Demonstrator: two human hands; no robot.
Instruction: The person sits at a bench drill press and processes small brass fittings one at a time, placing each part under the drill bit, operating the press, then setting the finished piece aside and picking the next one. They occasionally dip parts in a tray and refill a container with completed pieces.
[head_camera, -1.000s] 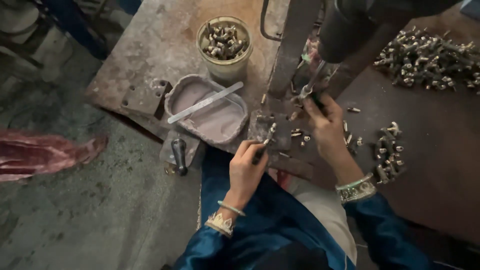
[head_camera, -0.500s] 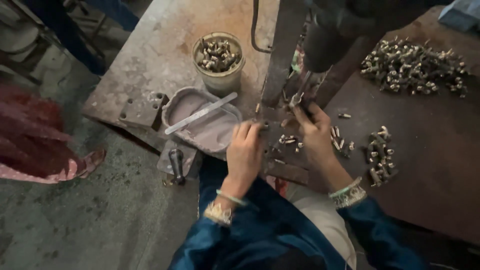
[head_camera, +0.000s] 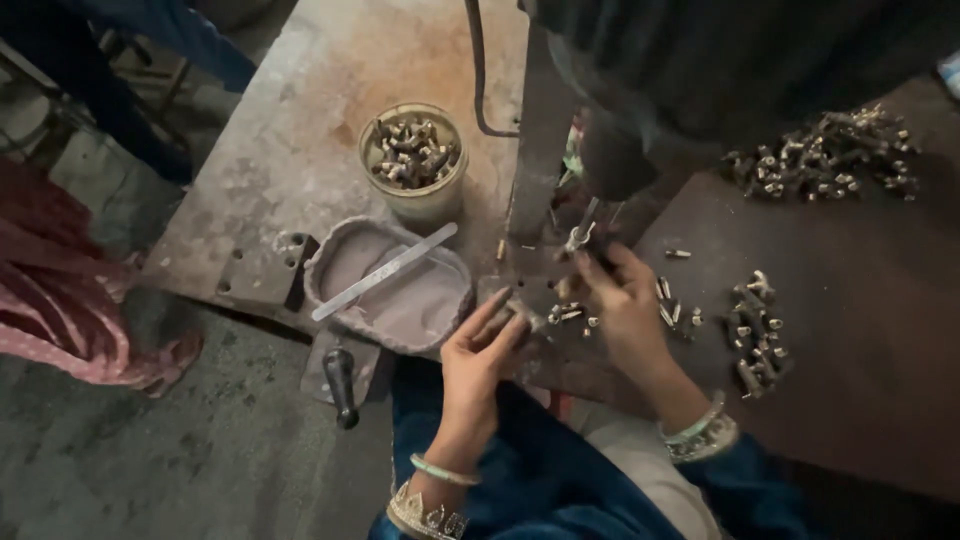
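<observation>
My right hand (head_camera: 622, 305) reaches up under the dark press machine (head_camera: 640, 110) and pinches a small metal part (head_camera: 577, 238) at its tool. My left hand (head_camera: 478, 355) rests on the machine's base plate (head_camera: 520, 300), fingertips on a small metal piece by the plate's front edge. Several small metal parts (head_camera: 565, 313) lie loose between the two hands. Both wrists wear bangles and blue sleeves.
A round tub (head_camera: 413, 160) full of small metal parts stands behind a shallow bowl (head_camera: 390, 285) with a flat metal strip across it. More parts lie piled at the right (head_camera: 762, 335) and far right (head_camera: 825, 160). A dark handle (head_camera: 340, 385) hangs at the bench's front. Pink cloth (head_camera: 70, 300) at left.
My right hand has stayed up at the press tool. My left hand has shifted slightly on the base plate. The view has moved closer and tilted.
</observation>
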